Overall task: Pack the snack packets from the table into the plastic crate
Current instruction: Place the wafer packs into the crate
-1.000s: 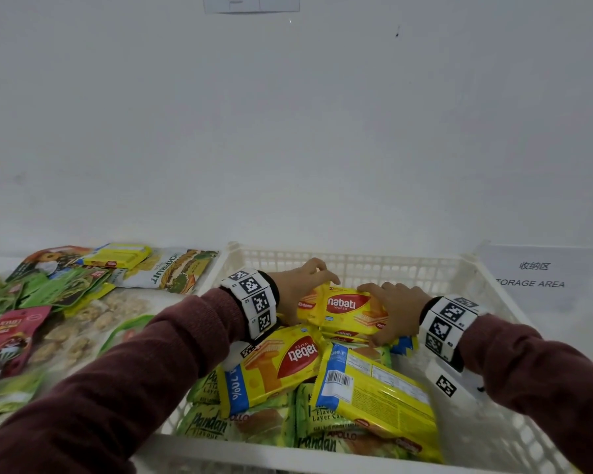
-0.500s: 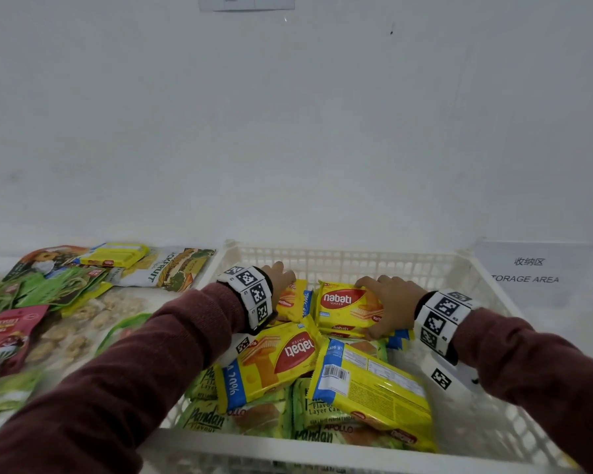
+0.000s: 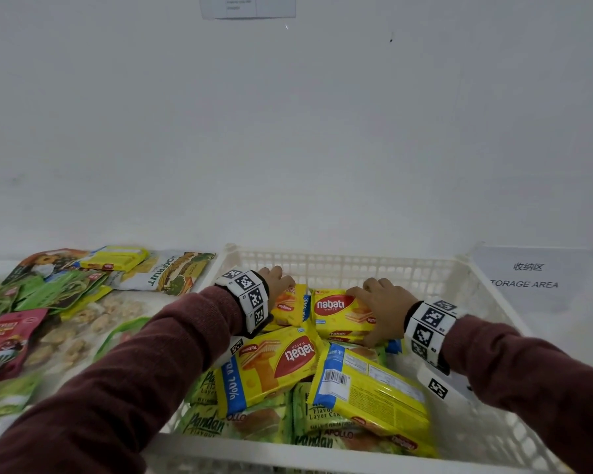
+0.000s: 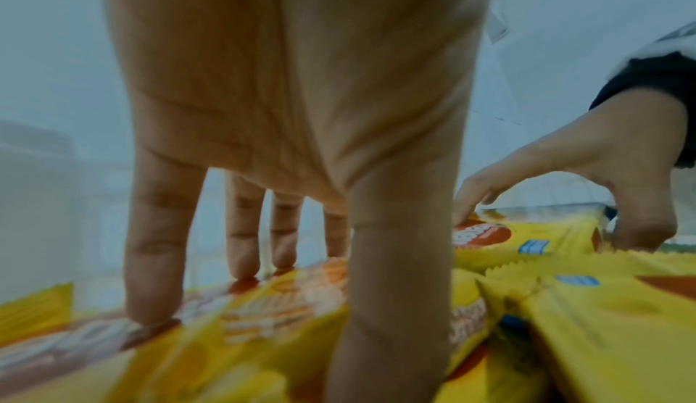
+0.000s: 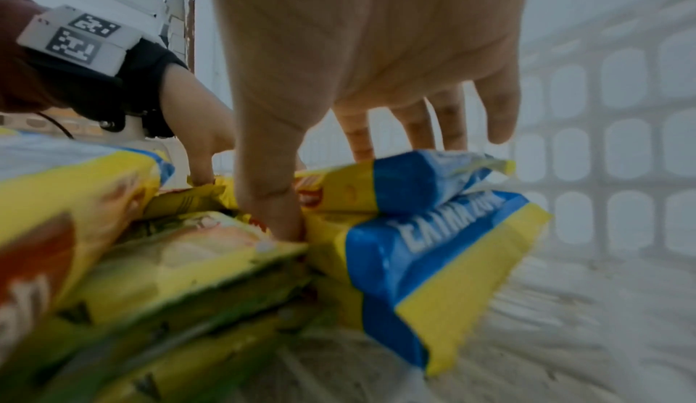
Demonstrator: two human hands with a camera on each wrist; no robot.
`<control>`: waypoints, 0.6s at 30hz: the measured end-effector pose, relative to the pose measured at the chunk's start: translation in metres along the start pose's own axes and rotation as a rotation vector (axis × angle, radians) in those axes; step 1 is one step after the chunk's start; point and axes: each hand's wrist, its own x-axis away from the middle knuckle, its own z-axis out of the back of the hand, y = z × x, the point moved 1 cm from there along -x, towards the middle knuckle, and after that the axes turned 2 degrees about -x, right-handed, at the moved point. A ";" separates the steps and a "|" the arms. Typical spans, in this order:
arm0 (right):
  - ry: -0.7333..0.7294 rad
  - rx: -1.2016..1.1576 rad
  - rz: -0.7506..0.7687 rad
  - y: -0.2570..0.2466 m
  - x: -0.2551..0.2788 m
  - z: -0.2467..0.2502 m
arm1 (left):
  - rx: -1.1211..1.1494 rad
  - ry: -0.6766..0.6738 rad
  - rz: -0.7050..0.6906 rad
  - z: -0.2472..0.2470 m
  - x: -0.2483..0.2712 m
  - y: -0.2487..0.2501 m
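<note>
The white plastic crate (image 3: 356,265) holds several yellow Nabati wafer packets and green Pandan packets (image 3: 220,425). My left hand (image 3: 278,280) is at the crate's far left. Its straight fingers (image 4: 154,305) press their tips on a small yellow packet (image 3: 290,304), which also fills the bottom of the left wrist view (image 4: 244,320). My right hand (image 3: 380,309) arches over another Nabati packet (image 3: 339,313) at the far middle. It holds this packet (image 5: 346,192) with the thumb (image 5: 278,201) against the near edge and the fingers over the far edge.
Two bigger yellow packets (image 3: 274,364) (image 3: 370,388) lie across the green ones nearer me. Several loose snack packets (image 3: 65,285) cover the table left of the crate. The crate's right part (image 5: 565,305) shows bare floor. A "storage area" sign (image 3: 528,278) lies at the right.
Both hands have lowered their packets and drawn them apart. The left hand went toward the crate's far-left corner, and the right one settled its packet at the far middle.
</note>
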 end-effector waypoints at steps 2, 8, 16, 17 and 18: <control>0.015 -0.013 0.016 -0.001 0.001 0.000 | 0.011 -0.003 0.013 -0.001 0.001 -0.001; -0.009 0.036 0.038 -0.006 0.001 -0.003 | -0.011 -0.030 0.039 -0.001 0.006 -0.003; -0.138 -0.149 0.022 -0.009 -0.001 0.012 | 0.190 -0.074 0.030 0.024 0.021 -0.003; -0.140 -0.184 0.021 -0.009 0.000 0.018 | 0.208 -0.052 0.041 0.031 0.026 -0.001; -0.137 -0.206 0.031 -0.009 0.003 0.027 | 0.221 -0.019 0.030 0.035 0.031 0.002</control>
